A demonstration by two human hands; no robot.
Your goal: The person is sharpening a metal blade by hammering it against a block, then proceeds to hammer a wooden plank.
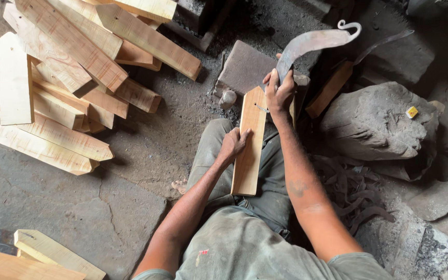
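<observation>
Floor (pixel 79 207): cracked stone slab at lower left, sooty dirt beyond. Stack of cut wooden planks (pixel 68 78) at the upper left, criss-crossed; two more planks (pixel 37 254) at the bottom left edge. Big rough wooden block (pixel 374 124) on the right, flat grey stone (pixel 245 67) just ahead of the knees. Wooden plank (pixel 250 140) lies on the person's lap, long axis running almost straight away from the body, far end pointing at the stone. Left hand (pixel 233 143) is clamped on its left edge, mid-length. Right hand (pixel 280 93) is wrapped round a curved sickle-like blade (pixel 312 44) at the plank's far end, hooked tip pointing right. Looks like the blade is being set to the plank end; steady plank and controlled blade angle needed.
</observation>
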